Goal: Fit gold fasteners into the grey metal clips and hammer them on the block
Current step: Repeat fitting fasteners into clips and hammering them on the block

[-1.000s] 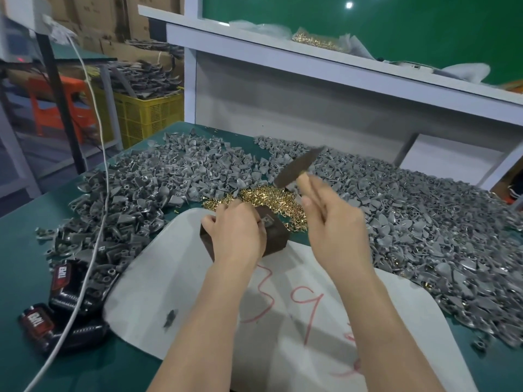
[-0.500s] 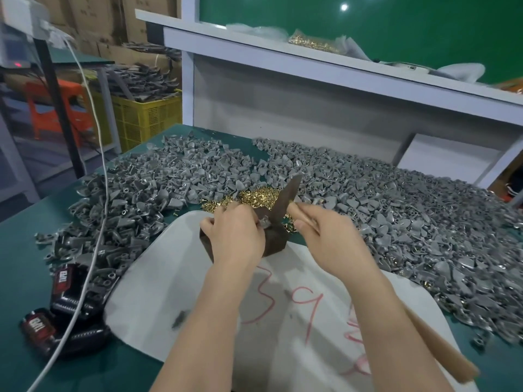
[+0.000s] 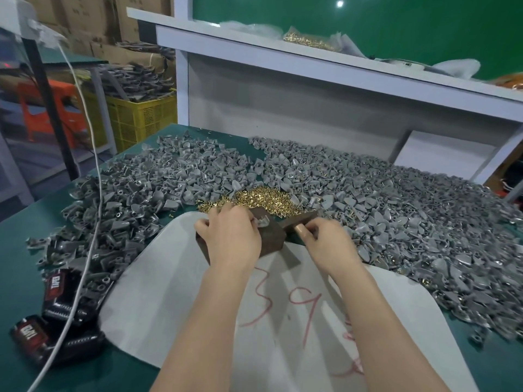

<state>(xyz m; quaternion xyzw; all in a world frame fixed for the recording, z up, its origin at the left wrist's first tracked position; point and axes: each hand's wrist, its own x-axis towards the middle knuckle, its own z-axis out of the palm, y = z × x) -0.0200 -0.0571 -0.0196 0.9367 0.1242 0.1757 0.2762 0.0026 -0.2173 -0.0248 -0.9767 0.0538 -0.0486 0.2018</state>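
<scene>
A green matte counter [image 3: 34, 250] carries a white sheet [image 3: 169, 306] with red numerals scrawled on it. Behind it a white shelf [image 3: 311, 63] runs across a green wall [image 3: 396, 24], with a yellow mesh crate [image 3: 141, 117] off to the left. Dull, wedge-shaped grey metal clips [image 3: 396, 216] lie heaped across the counter's far side, ringing a small glinting mound of gold fasteners [image 3: 263, 198]. The dark brown block [image 3: 273, 239] sits at the sheet's far edge. The left hand [image 3: 232, 236] curls over it, fingertips pinching a single clip [image 3: 261, 222] on its top. The right hand [image 3: 328, 244] grips the wooden handle of a hammer [image 3: 297, 220] close to its dark metal head, which lies just beside that clip. A white cable [image 3: 85, 222] drapes over black-and-red battery packs [image 3: 56, 295].
</scene>
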